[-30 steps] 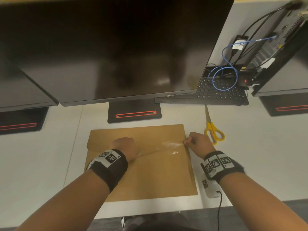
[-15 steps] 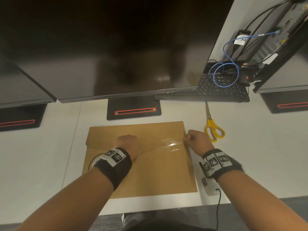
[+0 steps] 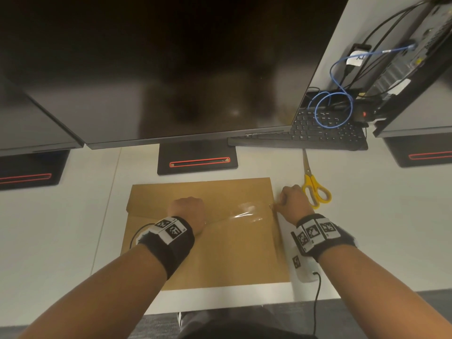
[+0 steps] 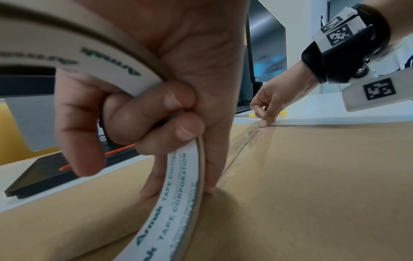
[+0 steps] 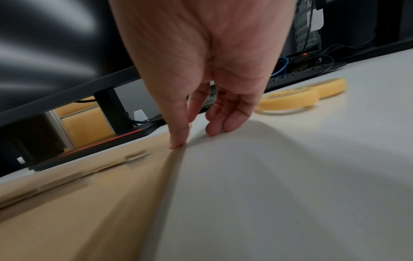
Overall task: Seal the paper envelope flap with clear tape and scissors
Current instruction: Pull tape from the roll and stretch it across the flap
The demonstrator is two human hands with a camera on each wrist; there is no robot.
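While the brown paper envelope lies flat on the white desk before the monitor stand, the left hand rests on its flap seam, fingers curled around the tape roll. A strip of clear tape stretches along the flap edge to the envelope's right side. There the right hand presses down with thumb and forefinger at the strip's end, the other fingers loosely curled. The yellow-handled scissors lie on the desk just beyond the right hand, untouched.
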